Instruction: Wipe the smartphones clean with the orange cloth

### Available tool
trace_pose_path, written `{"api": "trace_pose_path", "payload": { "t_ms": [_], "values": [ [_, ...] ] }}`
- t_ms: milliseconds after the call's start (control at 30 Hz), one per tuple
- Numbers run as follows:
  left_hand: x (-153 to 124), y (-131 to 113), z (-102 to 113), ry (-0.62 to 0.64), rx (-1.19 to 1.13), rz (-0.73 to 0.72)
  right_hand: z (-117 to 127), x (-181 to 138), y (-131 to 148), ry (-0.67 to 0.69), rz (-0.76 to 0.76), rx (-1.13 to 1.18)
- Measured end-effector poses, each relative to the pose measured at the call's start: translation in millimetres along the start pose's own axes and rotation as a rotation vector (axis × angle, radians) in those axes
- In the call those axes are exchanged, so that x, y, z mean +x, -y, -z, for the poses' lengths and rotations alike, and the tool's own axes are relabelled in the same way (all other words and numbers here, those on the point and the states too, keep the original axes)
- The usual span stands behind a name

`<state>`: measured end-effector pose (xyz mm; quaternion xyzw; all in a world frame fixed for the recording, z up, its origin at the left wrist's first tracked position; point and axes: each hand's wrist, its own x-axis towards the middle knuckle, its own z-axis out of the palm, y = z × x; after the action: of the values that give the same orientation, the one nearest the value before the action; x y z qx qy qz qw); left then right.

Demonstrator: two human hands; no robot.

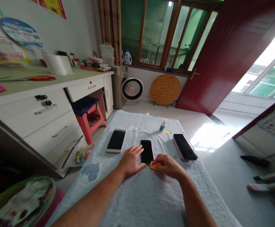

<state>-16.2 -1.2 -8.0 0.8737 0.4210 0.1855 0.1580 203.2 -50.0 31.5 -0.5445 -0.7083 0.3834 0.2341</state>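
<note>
On the pale blue patterned table cover (137, 198): the small black phone with rounded corners (147, 151) lies flat, dark screen up. I tell every place from this phone.
Left hand (130, 160): palm down at the phone's left side, fingers spread. My fingertips touch its left edge, and my thumb is by its near end. I am not closed round anything.
Right hand (167, 166): at the phone's near right corner. My fingers pinch a small folded orange cloth (154, 165), which seems to touch that corner.
Big pale gold phone with a black screen (116, 141): flat, to the left of the small phone, no hand on it.
Long black phone with something pinkish under it (186, 147): to the right of the small phone, no hand on it.
Little white bottle with a blue label (162, 126): standing up past the small phone's far end, a bit to the right.
Wiping so far: I think it is partway, with one corner being rubbed. I can't tell how much of the screen is done, or if the other two phones are clean or left to do.
</note>
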Motion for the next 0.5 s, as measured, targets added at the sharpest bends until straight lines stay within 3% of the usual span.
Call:
{"api": "trace_pose_path", "payload": {
  "t_ms": [200,500],
  "values": [
    [0,1,1,0.000,-0.006,-0.013,-5,7,-16,-0.182,-0.148,0.125],
    [-3,2,-3,-0.100,0.011,0.011,-11,10,-18,-0.163,-0.231,0.432]
  ]
}}
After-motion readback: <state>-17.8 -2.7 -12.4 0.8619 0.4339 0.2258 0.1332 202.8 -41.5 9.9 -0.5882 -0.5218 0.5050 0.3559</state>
